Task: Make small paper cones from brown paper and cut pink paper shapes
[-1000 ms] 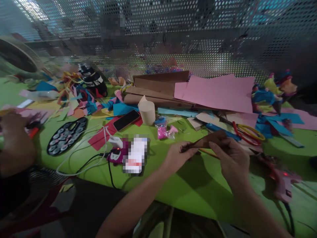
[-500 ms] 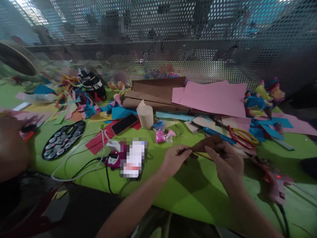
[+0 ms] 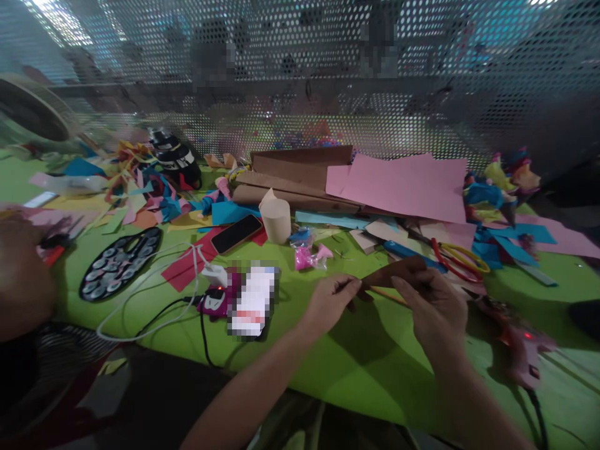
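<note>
Between my two hands a strip of brown paper (image 3: 380, 275) is stretched over the green table (image 3: 356, 375). My left hand (image 3: 330, 300) pinches its left end between thumb and fingers. At the other end, my right hand (image 3: 434, 306) grips the strip, thumb on the near side. A thin yellowish stick (image 3: 387, 295) shows just below the strip; whether a hand holds it I cannot tell. Right of my right hand lies a pink glue gun (image 3: 522, 347) with a red light lit. Beyond it are scissors with red and yellow handles (image 3: 462, 259).
A lit phone (image 3: 254, 300) and a power strip with cables (image 3: 220, 300) lie left of my hands. Behind stand a cream paper roll (image 3: 275, 219), brown sheets (image 3: 300, 169) and pink sheets (image 3: 403, 187). Another person's arm (image 3: 23, 275) rests at the left edge.
My right hand has shifted slightly to the right, and the brown strip between the hands looks straighter. My left hand has hardly moved.
</note>
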The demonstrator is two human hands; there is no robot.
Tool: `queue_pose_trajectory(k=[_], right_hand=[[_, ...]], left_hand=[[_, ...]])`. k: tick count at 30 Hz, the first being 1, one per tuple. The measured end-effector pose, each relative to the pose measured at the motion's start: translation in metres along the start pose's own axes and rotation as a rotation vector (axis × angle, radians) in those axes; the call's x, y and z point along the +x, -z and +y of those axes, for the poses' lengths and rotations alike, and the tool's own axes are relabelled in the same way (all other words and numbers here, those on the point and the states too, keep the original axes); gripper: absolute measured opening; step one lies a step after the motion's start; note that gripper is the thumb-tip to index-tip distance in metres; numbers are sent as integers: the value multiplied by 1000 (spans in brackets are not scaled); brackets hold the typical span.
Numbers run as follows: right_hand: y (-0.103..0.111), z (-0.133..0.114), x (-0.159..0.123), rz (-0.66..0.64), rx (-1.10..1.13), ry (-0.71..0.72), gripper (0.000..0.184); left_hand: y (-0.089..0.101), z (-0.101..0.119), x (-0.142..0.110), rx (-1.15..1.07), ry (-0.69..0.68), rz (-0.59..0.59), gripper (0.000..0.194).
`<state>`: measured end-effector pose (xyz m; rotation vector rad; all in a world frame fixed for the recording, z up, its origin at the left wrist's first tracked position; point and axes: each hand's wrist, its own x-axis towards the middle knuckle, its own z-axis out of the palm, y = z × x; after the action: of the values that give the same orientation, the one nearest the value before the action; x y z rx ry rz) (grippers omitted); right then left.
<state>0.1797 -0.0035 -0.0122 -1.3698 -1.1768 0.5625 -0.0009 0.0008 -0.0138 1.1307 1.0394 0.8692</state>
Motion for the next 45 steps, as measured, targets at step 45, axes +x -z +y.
queue_pose_trajectory(k=[45], right_hand=[[4,6,2,44,-82,64,31]], left_hand=[[-1,0,2,-24,12,105,16]])
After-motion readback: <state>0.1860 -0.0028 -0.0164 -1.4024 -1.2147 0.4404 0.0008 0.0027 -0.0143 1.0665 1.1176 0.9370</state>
